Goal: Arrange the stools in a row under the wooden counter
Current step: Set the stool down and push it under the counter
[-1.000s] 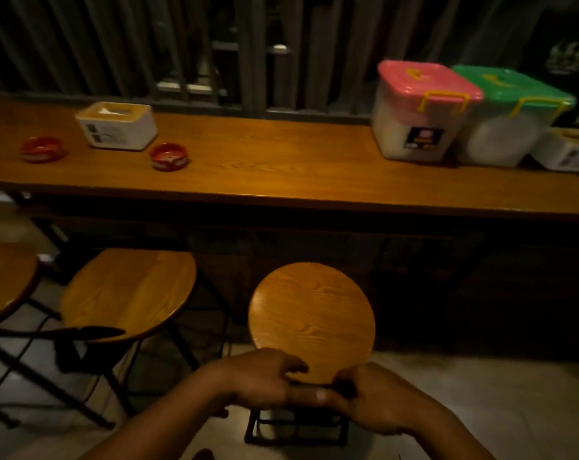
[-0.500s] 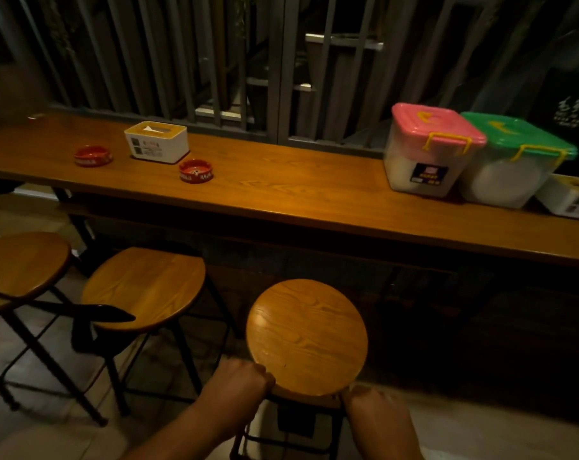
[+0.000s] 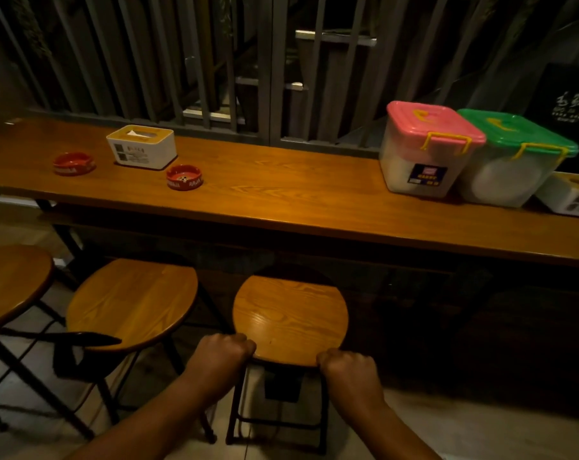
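Stools stand along the near side of the wooden counter (image 3: 281,207): the round stool (image 3: 289,318) in the middle of the view, the second stool (image 3: 132,300) just beside it on the left, and a third stool (image 3: 12,283) at the left edge. The left hand (image 3: 223,355) is closed as a fist on the near-left rim of the round stool, and the right hand (image 3: 346,365) is closed the same way on the near-right rim, so both hold the seat. Its far edge seems to be at the shadow under the counter, not yet deep below it.

To do this step well, I think both hands should push evenly and straight forward, so that the seat does not turn. The legs should slide flat on the floor (a tilted stool can catch on a tile joint). It is good to keep a small gap to the second stool and to match its depth, so the row looks straight.
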